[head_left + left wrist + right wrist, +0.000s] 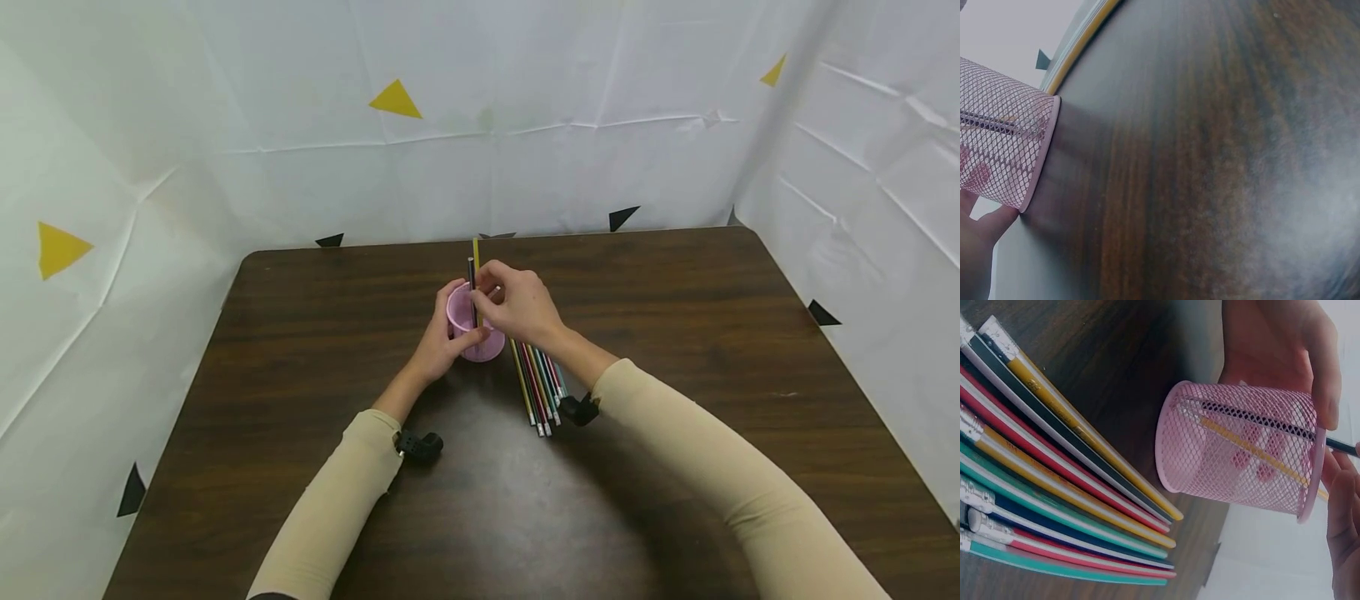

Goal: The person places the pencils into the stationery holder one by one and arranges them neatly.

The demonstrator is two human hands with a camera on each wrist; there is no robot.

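While loose pencils [538, 379] lie on the counter [675, 333] under my right wrist, my left hand [442, 342] grips the pink mesh cup [474, 332]; my right hand [517, 304] pinches a black pencil [472, 287] standing inside it, beside a yellow one [476, 254].

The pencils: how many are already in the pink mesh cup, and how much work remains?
Done: a yellow pencil already stands inside the pink mesh cup. In hand: the right hand pinches a black pencil, partly inside the cup, while the left hand grips the cup. Left: the row of pencils on the table, about ten, though the exact count is unclear.
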